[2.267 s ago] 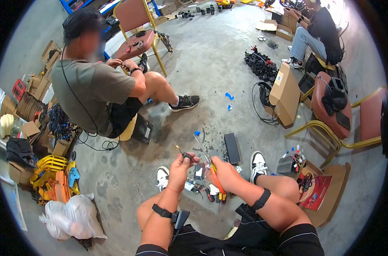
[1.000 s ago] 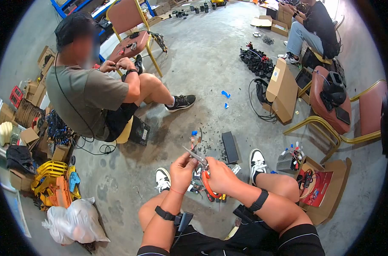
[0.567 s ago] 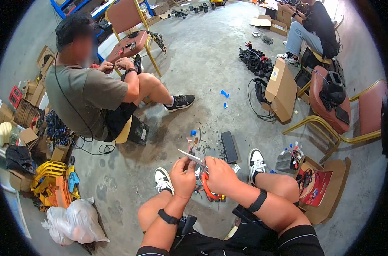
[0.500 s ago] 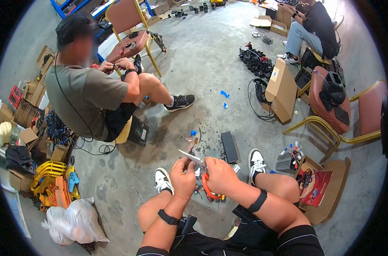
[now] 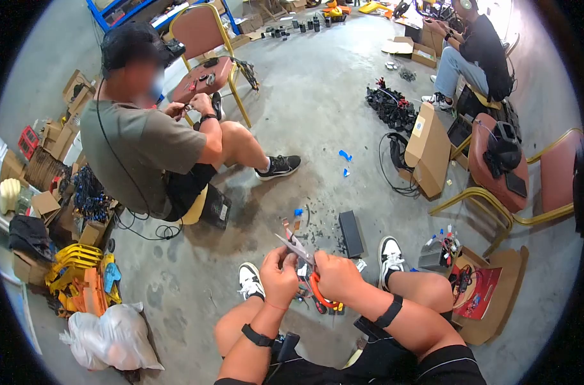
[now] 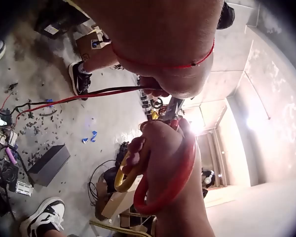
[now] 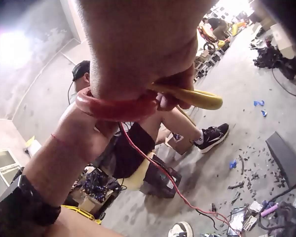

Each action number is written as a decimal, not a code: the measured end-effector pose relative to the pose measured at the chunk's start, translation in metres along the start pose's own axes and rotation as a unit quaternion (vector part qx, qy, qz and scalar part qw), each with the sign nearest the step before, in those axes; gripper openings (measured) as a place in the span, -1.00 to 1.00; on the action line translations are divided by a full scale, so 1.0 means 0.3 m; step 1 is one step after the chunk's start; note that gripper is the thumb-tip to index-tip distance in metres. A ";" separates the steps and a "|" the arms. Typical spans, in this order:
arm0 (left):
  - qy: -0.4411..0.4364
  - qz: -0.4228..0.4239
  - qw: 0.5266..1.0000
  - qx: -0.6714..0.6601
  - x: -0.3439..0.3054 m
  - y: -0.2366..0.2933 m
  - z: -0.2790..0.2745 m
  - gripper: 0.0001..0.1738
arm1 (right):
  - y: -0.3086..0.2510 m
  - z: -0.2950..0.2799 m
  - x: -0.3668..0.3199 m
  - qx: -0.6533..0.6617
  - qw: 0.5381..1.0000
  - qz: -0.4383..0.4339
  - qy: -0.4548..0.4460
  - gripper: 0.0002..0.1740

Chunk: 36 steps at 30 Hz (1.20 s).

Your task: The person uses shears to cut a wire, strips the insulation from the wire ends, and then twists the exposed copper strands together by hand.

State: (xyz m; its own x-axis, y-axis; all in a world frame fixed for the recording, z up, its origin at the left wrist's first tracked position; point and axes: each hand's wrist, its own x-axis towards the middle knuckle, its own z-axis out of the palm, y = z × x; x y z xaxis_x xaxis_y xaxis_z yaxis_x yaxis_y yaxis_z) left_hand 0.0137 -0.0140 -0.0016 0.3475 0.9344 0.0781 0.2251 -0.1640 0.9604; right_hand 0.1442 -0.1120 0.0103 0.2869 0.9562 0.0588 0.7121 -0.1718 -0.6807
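Note:
My right hand (image 5: 337, 276) grips scissors with red and yellow handles (image 5: 320, 292), and their blades (image 5: 294, 246) point up and left over my left fingers. The left hand (image 5: 281, 280) pinches thin wires beside the blades, its fingers curled. In the left wrist view a red wire and a black wire (image 6: 84, 96) run from the left fingers toward the floor; in the right wrist view the red wire (image 7: 163, 170) hangs below the hands. The red handle (image 7: 116, 108) and the yellow handle (image 7: 202, 98) stick out around the right hand. Fingers hide the wire ends.
On the floor between my shoes lie tools and small parts (image 5: 321, 307), with a black box (image 5: 351, 234) beyond. A seated person (image 5: 144, 138) works at the left, near white bags (image 5: 115, 330). At the right are chairs (image 5: 497, 160) and an open cardboard box (image 5: 503, 295).
Earlier the left hand held a cable end up apart from the blades; now both hands are close together at the scissors. Since the latest earlier frame, both hands sit slightly lower and farther right in view.

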 end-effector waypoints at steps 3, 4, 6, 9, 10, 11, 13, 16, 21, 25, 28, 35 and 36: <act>-0.003 0.002 1.000 0.018 -0.002 -0.022 -0.016 -0.81 | -0.008 0.007 -0.005 -0.005 1.000 0.003 -0.009 -0.75; -0.003 0.000 1.000 0.023 0.004 -0.029 -0.021 -0.82 | -0.006 0.011 -0.004 -0.005 1.000 0.001 -0.010 -0.75; -0.003 0.004 1.000 0.026 0.027 -0.033 -0.024 -0.82 | 0.006 0.015 0.007 -0.009 1.000 -0.004 -0.004 -0.76; -0.008 -0.025 1.000 0.003 0.035 -0.033 -0.044 -0.83 | 0.024 0.041 0.013 -0.021 0.999 -0.026 0.010 -0.75; -0.012 -0.021 1.000 0.005 0.033 -0.020 -0.043 -0.83 | 0.029 0.043 0.019 -0.019 1.000 -0.012 -0.017 -0.74; -0.017 -0.017 1.000 0.006 0.030 -0.013 -0.041 -0.83 | 0.032 0.041 0.022 -0.017 0.999 0.003 -0.044 -0.74; -0.023 -0.035 0.999 -0.018 0.033 -0.025 -0.036 -0.80 | 0.027 0.013 0.028 -0.004 0.998 0.011 -0.060 -0.70; -0.029 -0.093 0.991 -0.095 0.049 -0.045 -0.043 -0.74 | 0.063 0.001 0.037 0.019 0.997 -0.002 -0.074 -0.61; -0.042 -0.127 0.976 -0.170 0.077 -0.065 -0.049 -0.74 | 0.073 -0.113 0.068 0.030 0.987 0.056 -0.151 -0.48; -0.071 -0.164 0.952 -0.250 0.086 -0.050 -0.036 -0.75 | 0.056 -0.151 0.070 0.127 0.936 0.160 -0.287 -0.48; -0.087 -0.146 0.953 -0.253 0.087 -0.076 -0.012 -0.76 | 0.086 -0.075 0.056 0.123 0.959 0.120 -0.227 -0.49; -0.069 -0.099 0.975 -0.185 0.067 -0.046 0.032 -0.80 | 0.062 -0.022 0.033 0.097 0.985 0.073 -0.126 -0.58; -0.057 -0.089 0.978 -0.178 0.065 -0.044 0.033 -0.82 | 0.052 -0.032 0.035 0.079 0.987 0.077 -0.114 -0.58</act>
State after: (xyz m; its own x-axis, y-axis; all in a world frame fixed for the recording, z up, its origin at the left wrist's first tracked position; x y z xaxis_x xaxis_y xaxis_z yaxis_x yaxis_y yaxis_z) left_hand 0.0265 0.0034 -0.0153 0.4355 0.8935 -0.1097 -0.0335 0.1378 0.9899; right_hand 0.1645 -0.1070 0.0073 0.2198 0.9533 -0.2072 0.5569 -0.2969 -0.7757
